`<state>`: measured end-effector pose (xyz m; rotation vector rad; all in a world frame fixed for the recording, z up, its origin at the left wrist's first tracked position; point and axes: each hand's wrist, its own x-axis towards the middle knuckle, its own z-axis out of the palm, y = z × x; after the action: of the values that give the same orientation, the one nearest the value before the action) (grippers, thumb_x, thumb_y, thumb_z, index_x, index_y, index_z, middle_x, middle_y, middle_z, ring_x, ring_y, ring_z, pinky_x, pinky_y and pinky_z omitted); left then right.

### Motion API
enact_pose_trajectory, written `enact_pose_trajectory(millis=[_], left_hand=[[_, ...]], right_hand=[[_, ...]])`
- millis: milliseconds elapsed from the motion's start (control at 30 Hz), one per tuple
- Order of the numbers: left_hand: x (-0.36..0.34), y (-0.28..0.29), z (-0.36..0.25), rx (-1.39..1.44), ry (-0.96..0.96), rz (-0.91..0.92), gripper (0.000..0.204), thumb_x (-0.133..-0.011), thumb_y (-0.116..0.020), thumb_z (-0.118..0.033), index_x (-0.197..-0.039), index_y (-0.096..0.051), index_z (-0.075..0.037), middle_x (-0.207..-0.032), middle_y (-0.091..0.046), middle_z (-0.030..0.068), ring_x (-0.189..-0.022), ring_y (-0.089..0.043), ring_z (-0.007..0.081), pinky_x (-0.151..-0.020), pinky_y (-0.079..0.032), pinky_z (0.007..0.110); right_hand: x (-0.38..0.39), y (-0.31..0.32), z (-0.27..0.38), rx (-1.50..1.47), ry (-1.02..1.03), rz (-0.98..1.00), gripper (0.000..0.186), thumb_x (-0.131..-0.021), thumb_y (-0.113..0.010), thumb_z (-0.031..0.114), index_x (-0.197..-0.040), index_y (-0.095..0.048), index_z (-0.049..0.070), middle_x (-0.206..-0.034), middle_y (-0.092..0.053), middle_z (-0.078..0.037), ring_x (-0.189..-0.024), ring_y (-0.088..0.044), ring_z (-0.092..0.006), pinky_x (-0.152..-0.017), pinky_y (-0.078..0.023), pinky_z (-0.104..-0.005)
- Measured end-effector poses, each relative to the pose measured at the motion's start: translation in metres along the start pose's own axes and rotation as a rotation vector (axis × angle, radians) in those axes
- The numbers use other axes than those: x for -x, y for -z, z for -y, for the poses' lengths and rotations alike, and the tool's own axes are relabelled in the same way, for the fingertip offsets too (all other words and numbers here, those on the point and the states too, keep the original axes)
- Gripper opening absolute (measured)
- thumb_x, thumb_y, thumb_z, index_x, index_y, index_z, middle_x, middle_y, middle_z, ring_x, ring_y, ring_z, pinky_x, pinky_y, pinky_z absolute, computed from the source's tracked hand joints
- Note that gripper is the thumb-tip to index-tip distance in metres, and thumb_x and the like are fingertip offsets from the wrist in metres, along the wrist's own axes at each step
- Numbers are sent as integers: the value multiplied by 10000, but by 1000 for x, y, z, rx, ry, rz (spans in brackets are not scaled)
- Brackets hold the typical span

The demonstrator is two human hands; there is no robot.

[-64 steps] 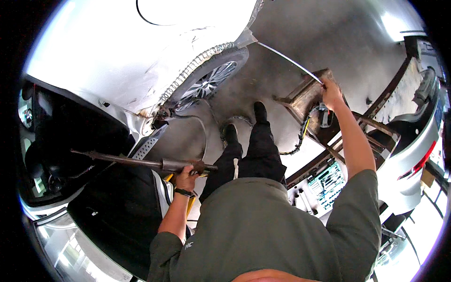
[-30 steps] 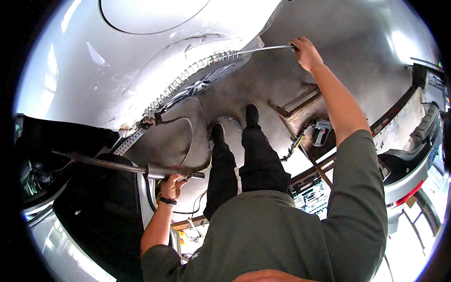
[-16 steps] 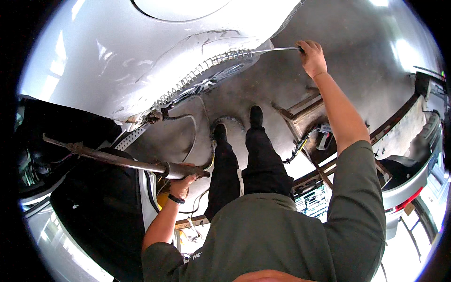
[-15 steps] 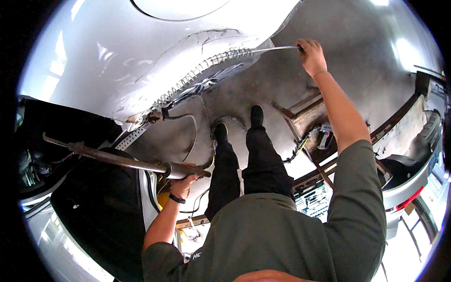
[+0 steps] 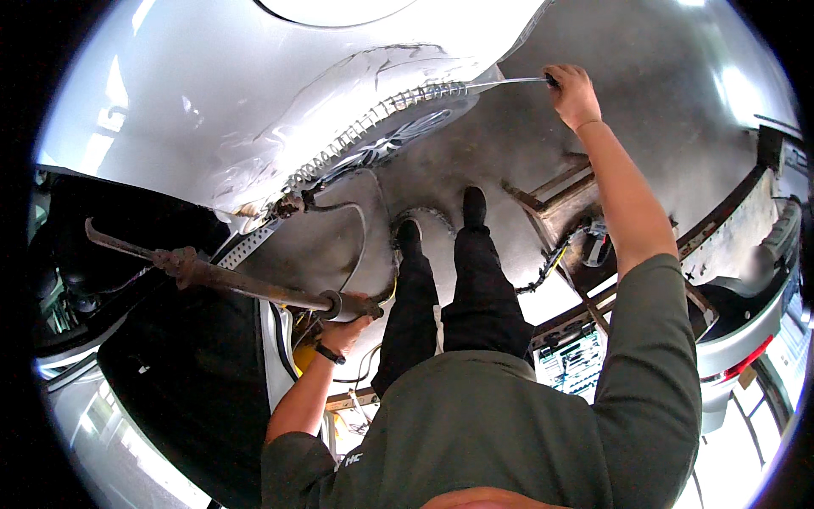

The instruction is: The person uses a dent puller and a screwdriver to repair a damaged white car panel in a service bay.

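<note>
Left hand (image 5: 343,332), fingers wrapped round the near end of a rusty slide-hammer bar (image 5: 229,284) whose long axis runs up-left toward the dark car body (image 5: 170,382); right hand (image 5: 575,93), arm outstretched, fingers pinching a thin rod (image 5: 500,82) lying leftward against the white fender's wheel arch (image 5: 373,127)

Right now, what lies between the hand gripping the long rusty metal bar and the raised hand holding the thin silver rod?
In the head view, between the left hand and right hand lie bare grey floor and the person's black shoes.
</note>
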<state>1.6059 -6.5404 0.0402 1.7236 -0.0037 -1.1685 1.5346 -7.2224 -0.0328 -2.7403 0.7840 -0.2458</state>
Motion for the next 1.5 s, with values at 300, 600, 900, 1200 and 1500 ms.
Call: enact_pose_trajectory(millis=[300,600,900,1200,1500], left_hand=[[-2,7,12,-22,-3,8,593,-738,-853,38,-1260,-601,-90,-1243,-662,56,-1171,-624,191,-1065,-504,381],[-6,8,10,-64,-37,50,559,-741,-820,22,-1243,-606,-97,-1235,-667,49,-1161,-629,184,-1054,-509,381],[-5,5,4,-103,-7,53,483,-752,-801,-2,-1197,-624,-63,-1172,-676,33,-1101,-641,159,-1002,-513,333],[-5,2,16,-79,90,47,438,-771,-793,-20,-1173,-620,-36,-1147,-680,32,-1096,-647,148,-968,-526,335],[-1,-23,0,-273,-144,204,490,-774,-809,-98,-1216,-600,-63,-1124,-686,32,-1022,-653,166,-901,-542,366]], right_hand=[[-19,34,5,62,102,279,393,-914,-625,50,-1289,-671,162,-1245,-679,-76,-1217,-587,-365,-1032,-503,-472],[-15,26,10,87,101,152,350,-852,-671,23,-1192,-694,107,-1187,-699,-87,-1124,-612,-346,-997,-515,-437],[-16,21,16,124,70,165,473,-807,-642,16,-1265,-674,130,-1260,-680,-103,-1238,-582,-355,-1097,-459,-458],[53,65,120,-144,-120,-77,516,-836,-674,79,-1345,-589,67,-1316,-602,-213,-1252,-550,-394,-1084,-461,-486],[214,36,371,-1560,155,803,747,-903,-809,335,-1464,-486,-38,-1376,-603,-216,-1269,-571,-242,-1086,-446,-399]])
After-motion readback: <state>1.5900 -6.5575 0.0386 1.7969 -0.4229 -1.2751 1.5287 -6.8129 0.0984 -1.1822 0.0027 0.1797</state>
